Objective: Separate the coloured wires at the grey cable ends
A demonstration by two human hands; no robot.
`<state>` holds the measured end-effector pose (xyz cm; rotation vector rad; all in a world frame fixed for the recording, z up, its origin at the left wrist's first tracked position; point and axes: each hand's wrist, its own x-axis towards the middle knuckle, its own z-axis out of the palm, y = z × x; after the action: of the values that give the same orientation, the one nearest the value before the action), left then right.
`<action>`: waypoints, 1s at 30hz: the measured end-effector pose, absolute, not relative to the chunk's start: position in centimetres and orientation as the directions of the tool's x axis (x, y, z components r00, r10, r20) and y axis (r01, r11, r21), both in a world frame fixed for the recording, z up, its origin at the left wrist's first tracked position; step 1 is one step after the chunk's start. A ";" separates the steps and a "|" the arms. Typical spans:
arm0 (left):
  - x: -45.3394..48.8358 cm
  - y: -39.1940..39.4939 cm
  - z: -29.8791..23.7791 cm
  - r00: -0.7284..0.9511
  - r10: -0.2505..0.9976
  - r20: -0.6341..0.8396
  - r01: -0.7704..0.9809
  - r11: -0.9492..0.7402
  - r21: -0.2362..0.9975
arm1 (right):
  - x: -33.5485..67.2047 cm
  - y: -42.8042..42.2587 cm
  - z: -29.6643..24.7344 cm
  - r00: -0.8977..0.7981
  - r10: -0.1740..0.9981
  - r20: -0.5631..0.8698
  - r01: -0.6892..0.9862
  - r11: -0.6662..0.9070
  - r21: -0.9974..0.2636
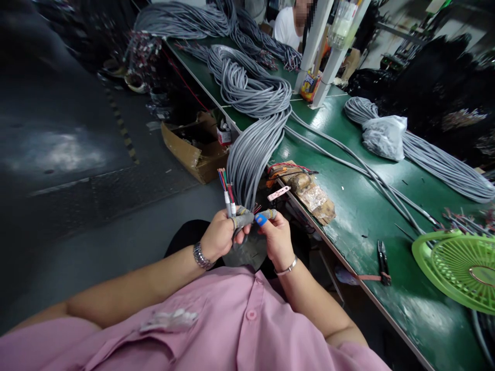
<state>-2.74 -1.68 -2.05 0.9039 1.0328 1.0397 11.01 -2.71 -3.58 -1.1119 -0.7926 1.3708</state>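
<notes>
My left hand (222, 232), with covers on some fingers, is closed around grey cables (228, 205) whose stripped ends stick up with coloured wires (223, 179) showing. My right hand (277, 234) is pinched at the bare wires of a cable end (257, 208), close against the left fingertips. A blue cover sits on its thumb and a grey knit one on a finger. The hanging loop of the grey cable bundle (253, 154) comes down from the table just behind both hands.
The green table (328, 131) runs along my right, bearing more cable coils (251, 85), a plastic bag (384, 136), a taped block (309, 190), cutters (382, 263) and a green fan (464, 270). A cardboard box (193, 149) stands below. Across the table is another person (288, 26).
</notes>
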 end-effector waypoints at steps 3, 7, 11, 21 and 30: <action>-3.1 -1.6 -2.1 0.175 0.957 -0.233 -0.192 0.265 0.945 | 11.6 -2.4 -3.2 -0.012 0.980 -0.200 -0.334 -0.192 -0.923; -3.5 -1.7 -2.5 0.229 0.948 -0.221 -0.130 0.255 0.958 | 12.6 -1.4 -1.8 -0.139 0.966 -0.218 -0.358 -0.254 -0.898; -3.6 -1.9 -2.9 0.261 0.939 -0.223 -0.090 0.254 0.963 | 12.8 -0.5 -0.6 -0.160 0.975 -0.154 -0.319 -0.198 -0.927; -3.2 -2.1 -3.4 0.310 0.911 -0.272 -0.016 0.290 0.957 | 11.0 -1.2 -1.5 -0.102 0.992 -0.068 -0.182 -0.086 -0.980; -3.3 -2.1 -3.1 0.277 0.920 -0.277 -0.137 0.323 0.936 | 12.0 -2.1 -2.3 -0.111 0.993 -0.047 -0.240 -0.073 -0.968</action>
<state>-3.25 -2.14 -3.12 0.9673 1.0251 0.8826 11.99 -2.12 -2.32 -1.0163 -1.0692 1.4367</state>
